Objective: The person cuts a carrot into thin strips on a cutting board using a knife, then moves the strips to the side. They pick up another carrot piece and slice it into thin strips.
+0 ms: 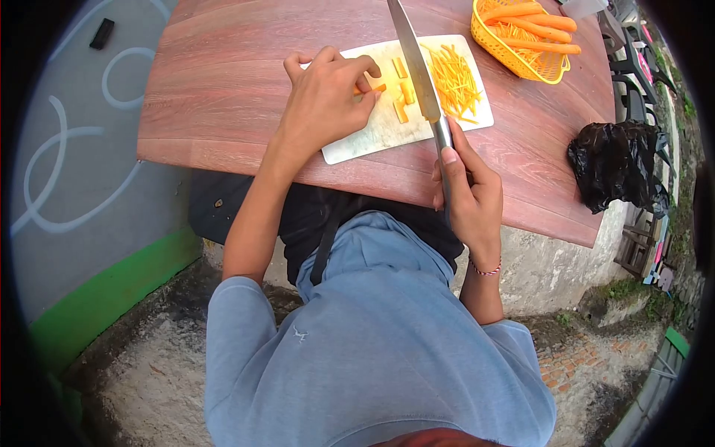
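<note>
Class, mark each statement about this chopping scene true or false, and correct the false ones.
1. The right hand grips the knife. True.
2. The carrot strips on the board lie left of the blade. False: they lie to its right.
3. The basket is blue. False: it is yellow.
4. The basket holds carrots. True.
5. The bracelet is on the left wrist. False: it is on the right.
</note>
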A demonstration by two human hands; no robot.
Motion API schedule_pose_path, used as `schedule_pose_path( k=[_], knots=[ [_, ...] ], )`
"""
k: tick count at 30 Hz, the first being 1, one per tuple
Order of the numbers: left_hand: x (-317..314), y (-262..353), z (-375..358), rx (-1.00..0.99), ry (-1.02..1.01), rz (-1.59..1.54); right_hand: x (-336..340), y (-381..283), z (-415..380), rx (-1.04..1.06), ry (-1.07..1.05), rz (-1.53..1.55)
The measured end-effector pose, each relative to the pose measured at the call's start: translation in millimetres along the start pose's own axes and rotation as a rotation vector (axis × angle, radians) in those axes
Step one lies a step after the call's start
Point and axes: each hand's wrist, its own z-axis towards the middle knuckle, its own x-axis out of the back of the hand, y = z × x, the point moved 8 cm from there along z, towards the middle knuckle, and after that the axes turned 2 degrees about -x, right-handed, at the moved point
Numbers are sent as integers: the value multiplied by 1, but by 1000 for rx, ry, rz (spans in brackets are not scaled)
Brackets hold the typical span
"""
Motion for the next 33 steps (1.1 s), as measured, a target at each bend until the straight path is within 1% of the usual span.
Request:
schedule_pose_path(
  k=[1,3,4,6,8,10,12,13,15,16,18,19,21,24,28,30,33],
  knots=[
    [-2,4,-1,0,-1,3,-1,1,0,-14,-10,7],
    [-2,2,-5,89,64,31,-3,1,-1,-30,-36,-14],
    [-4,4,-6,90,63,32,-5,1,-1,-46,-62,-39],
    [-1,6,-8,80,141,16,-5,1,-1,-43,-58,-33],
    [3,4,-5,88,147,16,-3,2,0,-40,-54,-26],
    [6,1,2,95,149,15,4,2,1,-5,-7,13],
    [5,6,18,-22,175,46,9,1,2,-3,18,26],
    [1,0,25,-19,176,47,12,1,2,-1,32,37],
    [-23,1,40,-147,-55,54,16,2,2,-2,53,46],
    [-23,-3,43,-148,-51,54,17,1,1,2,54,44],
    [-26,-3,50,-192,-172,48,18,0,-2,-2,69,63],
    [-24,-2,53,-199,-174,46,19,1,-3,-3,77,65],
    [-28,-10,54,-105,-279,-2,17,2,-4,-4,53,65],
    [-24,-10,48,-59,-269,-35,15,4,-4,-8,36,55],
    [-22,-10,38,-92,-234,-63,14,7,-3,-24,18,30],
    [-18,-3,30,-214,-197,-27,15,8,-3,-27,23,57],
    [-15,1,23,-268,-191,-67,13,7,-3,-35,2,42]
  ],
)
